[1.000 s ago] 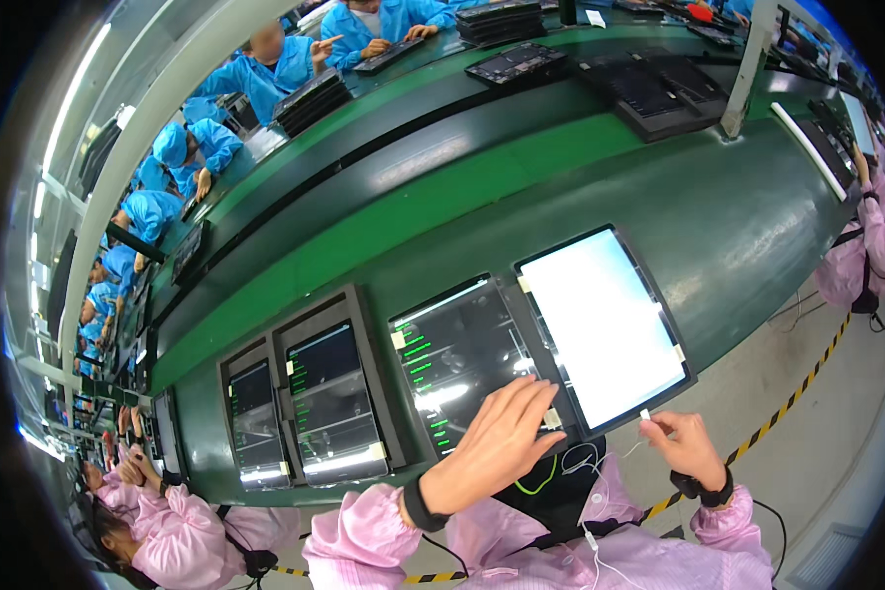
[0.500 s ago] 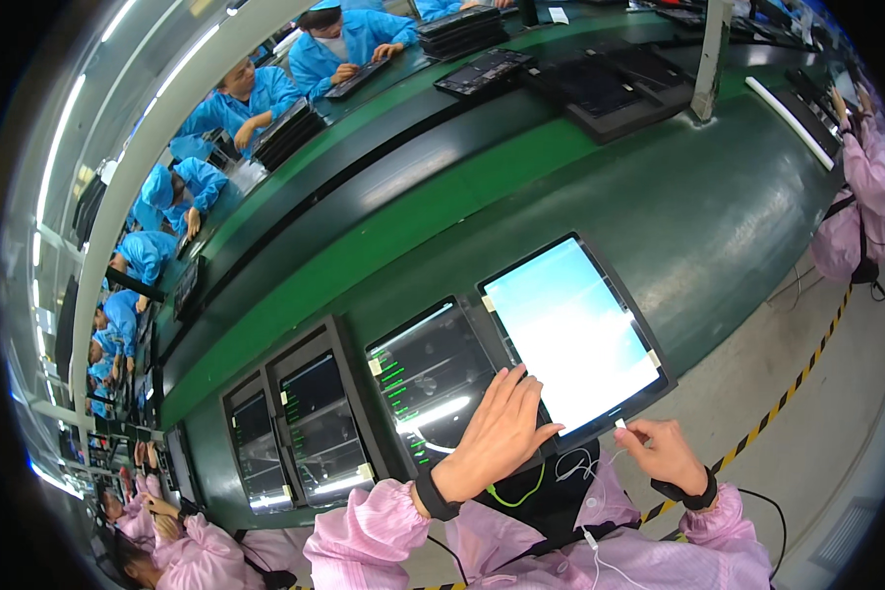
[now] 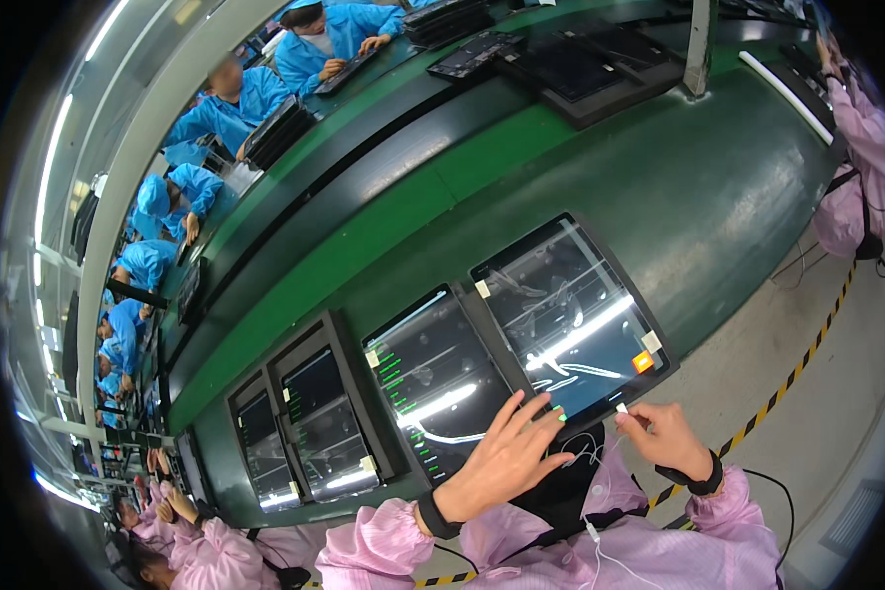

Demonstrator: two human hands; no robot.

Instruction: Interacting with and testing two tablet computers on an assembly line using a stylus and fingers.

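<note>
A large tablet (image 3: 560,295) lies on a dark tray in front of me. Its screen is mostly dark, with reflections, a small orange square at the lower right and pale tape tabs on its sides. Over its lower-left corner my left hand (image 3: 501,454) spreads its fingers, the fingertips at the screen's near edge; whether they press it I cannot tell. My right hand (image 3: 667,438) pinches a small white cable plug (image 3: 620,407) just off the tablet's near edge. A second tablet (image 3: 433,379), showing green marks along its left side, lies left of it, partly under my left hand.
Two more tablets (image 3: 326,423) sit in a dark tray farther left on the green bench (image 3: 718,226). White cable (image 3: 592,531) hangs before my pink sleeves. Across the conveyor belt (image 3: 364,187), people in blue work. A metal post (image 3: 698,54) stands at the far right.
The right tablet's screen has gone from bright white-blue to mostly dark with an orange square. My left hand has shifted slightly right and down; my right hand still holds the plug.
</note>
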